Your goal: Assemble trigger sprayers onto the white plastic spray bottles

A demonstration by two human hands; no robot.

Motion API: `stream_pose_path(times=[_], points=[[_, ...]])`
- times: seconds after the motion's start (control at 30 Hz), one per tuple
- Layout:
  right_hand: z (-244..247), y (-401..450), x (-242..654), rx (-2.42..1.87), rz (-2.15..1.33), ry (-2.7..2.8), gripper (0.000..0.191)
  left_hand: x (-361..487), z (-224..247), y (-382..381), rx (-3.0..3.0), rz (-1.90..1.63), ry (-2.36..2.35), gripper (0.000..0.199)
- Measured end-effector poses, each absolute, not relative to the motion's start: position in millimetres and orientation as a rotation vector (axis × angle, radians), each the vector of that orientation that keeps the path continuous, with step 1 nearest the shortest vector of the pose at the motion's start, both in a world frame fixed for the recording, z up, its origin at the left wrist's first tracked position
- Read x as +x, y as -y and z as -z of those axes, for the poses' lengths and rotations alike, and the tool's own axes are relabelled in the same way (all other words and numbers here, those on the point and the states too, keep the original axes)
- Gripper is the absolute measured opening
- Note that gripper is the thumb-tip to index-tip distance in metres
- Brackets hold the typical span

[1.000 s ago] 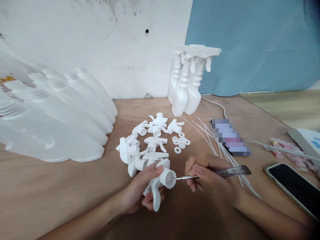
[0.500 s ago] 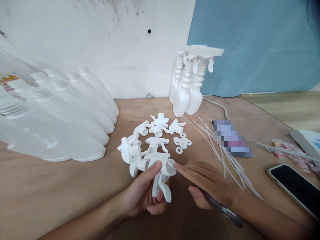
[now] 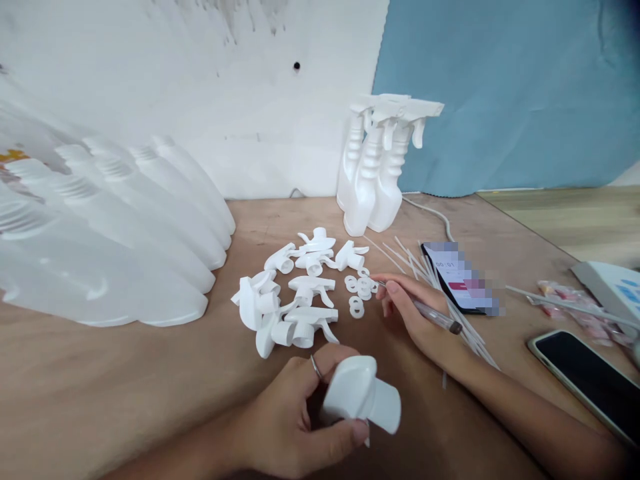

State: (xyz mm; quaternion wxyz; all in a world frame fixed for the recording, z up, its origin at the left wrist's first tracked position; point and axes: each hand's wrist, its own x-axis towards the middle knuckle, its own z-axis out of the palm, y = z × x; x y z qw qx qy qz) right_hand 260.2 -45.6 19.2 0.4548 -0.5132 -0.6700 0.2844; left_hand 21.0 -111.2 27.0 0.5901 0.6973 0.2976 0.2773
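The left hand gripped a spray head, collar rightward, nearer than the loose spray heads. The right hand pinched a slim tool beside the washers; separating one cleanly was judged best.

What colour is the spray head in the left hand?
White: the spray head in the left hand shows best in the head view.

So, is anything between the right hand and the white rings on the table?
Nothing visible. The right hand, holding a slim tool, is at the right edge of the rings; contact is unclear. The loose spray heads lie left of or behind them.
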Motion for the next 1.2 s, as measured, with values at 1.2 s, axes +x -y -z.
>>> stream_pose_path(times=[1.2], points=[[-180.7,-34.6,230.5,-0.277,-1.465,1.37,0.027,6.6,-98.6,14.2,2.224,-1.214,-1.325,0.042]])
